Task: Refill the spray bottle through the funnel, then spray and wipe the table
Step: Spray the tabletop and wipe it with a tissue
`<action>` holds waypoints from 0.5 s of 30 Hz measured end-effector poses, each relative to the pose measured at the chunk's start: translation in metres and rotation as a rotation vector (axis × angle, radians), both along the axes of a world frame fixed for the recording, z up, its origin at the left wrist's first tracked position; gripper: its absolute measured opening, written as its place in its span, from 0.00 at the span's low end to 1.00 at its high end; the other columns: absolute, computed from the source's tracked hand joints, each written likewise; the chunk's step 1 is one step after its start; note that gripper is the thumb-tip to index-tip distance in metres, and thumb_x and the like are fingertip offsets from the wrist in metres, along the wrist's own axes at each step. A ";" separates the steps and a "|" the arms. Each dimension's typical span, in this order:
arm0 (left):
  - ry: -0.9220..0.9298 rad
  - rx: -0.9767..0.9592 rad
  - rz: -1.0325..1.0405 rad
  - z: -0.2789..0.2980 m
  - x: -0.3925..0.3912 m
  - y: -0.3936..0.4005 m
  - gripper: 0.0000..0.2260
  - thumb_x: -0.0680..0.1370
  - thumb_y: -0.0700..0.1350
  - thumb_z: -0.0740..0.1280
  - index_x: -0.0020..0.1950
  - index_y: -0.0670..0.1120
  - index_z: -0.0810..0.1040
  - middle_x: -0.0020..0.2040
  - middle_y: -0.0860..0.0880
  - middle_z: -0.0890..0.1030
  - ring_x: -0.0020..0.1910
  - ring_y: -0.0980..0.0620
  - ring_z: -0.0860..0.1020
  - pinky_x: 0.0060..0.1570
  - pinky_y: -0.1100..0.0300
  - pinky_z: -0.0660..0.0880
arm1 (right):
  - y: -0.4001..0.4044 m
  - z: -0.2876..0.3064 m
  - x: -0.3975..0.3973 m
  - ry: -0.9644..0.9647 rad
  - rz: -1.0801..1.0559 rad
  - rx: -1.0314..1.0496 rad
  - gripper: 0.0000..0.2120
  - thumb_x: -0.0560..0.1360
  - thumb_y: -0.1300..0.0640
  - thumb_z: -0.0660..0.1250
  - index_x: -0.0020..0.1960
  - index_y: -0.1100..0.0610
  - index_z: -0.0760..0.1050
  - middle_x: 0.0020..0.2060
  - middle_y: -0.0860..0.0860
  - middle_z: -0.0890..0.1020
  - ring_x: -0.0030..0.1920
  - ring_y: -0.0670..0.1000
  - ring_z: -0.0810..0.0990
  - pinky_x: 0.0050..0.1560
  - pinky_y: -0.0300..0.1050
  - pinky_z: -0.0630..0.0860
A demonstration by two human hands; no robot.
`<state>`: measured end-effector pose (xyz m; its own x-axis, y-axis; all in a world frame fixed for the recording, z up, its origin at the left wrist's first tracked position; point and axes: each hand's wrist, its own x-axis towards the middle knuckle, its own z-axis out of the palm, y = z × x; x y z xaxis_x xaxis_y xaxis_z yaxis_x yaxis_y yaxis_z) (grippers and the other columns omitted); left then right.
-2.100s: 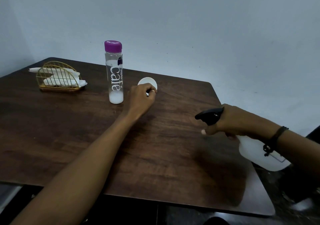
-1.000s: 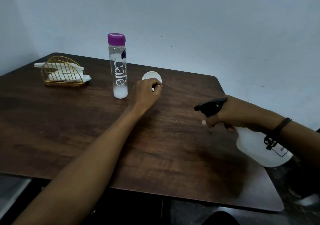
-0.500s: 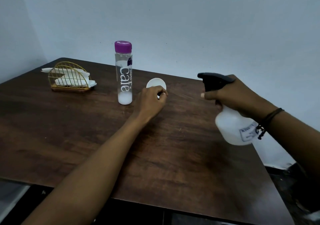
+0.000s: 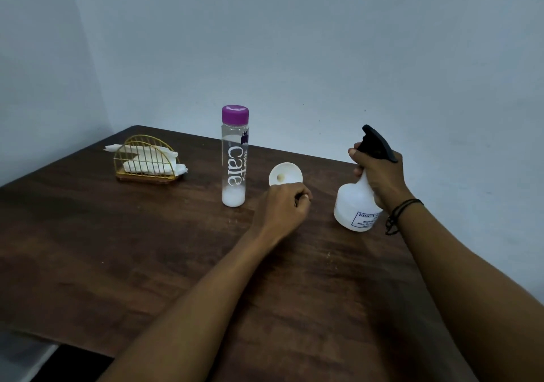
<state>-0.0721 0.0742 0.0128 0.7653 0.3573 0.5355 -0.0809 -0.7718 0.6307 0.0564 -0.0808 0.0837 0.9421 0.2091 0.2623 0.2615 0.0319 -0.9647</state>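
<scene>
A white spray bottle (image 4: 351, 205) with a black trigger head stands upright at the right of the brown wooden table (image 4: 117, 249). My right hand (image 4: 382, 175) is wrapped around its neck. A small white funnel (image 4: 287, 172) sits near the table's middle, its wide mouth turned toward me. My left hand (image 4: 282, 205) is curled at the funnel's near edge, fingers closed on it. To the left of the funnel stands a tall clear bottle (image 4: 234, 158) with a purple cap and a little liquid at the bottom.
A gold wire holder with white napkins (image 4: 145, 158) stands at the far left of the table. A pale wall runs behind the table's far edge. The table's right edge lies just beyond the spray bottle.
My right hand has carried the spray bottle in from past the right edge, turned it upright and brought it down onto the table. My left hand has stayed at the funnel.
</scene>
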 end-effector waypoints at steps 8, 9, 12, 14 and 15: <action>0.013 0.010 -0.006 0.001 -0.001 -0.001 0.08 0.77 0.43 0.65 0.47 0.49 0.85 0.41 0.52 0.85 0.37 0.56 0.79 0.38 0.63 0.74 | -0.001 -0.013 0.001 -0.024 0.019 -0.042 0.16 0.74 0.53 0.75 0.59 0.48 0.77 0.51 0.50 0.81 0.46 0.50 0.82 0.46 0.43 0.79; 0.006 0.010 -0.003 0.001 -0.002 -0.001 0.08 0.77 0.43 0.65 0.47 0.49 0.85 0.41 0.53 0.85 0.36 0.57 0.78 0.36 0.64 0.72 | -0.005 -0.020 -0.002 -0.051 -0.038 -0.078 0.23 0.73 0.49 0.75 0.66 0.50 0.73 0.56 0.51 0.80 0.52 0.50 0.81 0.53 0.45 0.79; -0.031 0.009 -0.008 0.003 -0.005 0.000 0.08 0.77 0.43 0.66 0.48 0.49 0.85 0.41 0.52 0.85 0.37 0.56 0.79 0.38 0.63 0.75 | -0.013 -0.041 -0.026 -0.196 -0.440 -0.064 0.35 0.72 0.43 0.72 0.71 0.58 0.66 0.65 0.56 0.73 0.63 0.54 0.74 0.66 0.54 0.72; -0.056 0.020 -0.022 0.004 -0.007 0.001 0.08 0.78 0.44 0.65 0.51 0.48 0.84 0.44 0.51 0.86 0.39 0.55 0.81 0.40 0.63 0.77 | -0.017 -0.054 -0.050 -0.420 -0.586 -0.063 0.29 0.73 0.44 0.68 0.66 0.62 0.69 0.61 0.59 0.74 0.60 0.56 0.73 0.63 0.47 0.70; -0.075 0.030 -0.026 0.006 -0.008 0.002 0.08 0.79 0.45 0.65 0.52 0.48 0.84 0.45 0.50 0.86 0.40 0.55 0.81 0.41 0.63 0.77 | -0.016 -0.057 -0.062 -0.521 -0.576 -0.091 0.27 0.73 0.46 0.66 0.63 0.64 0.70 0.59 0.60 0.75 0.58 0.55 0.73 0.60 0.41 0.68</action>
<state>-0.0799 0.0759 0.0185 0.7316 0.3208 0.6015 -0.1471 -0.7873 0.5988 -0.0052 -0.0971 0.0269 0.6689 -0.2339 0.7055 0.6325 -0.3194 -0.7056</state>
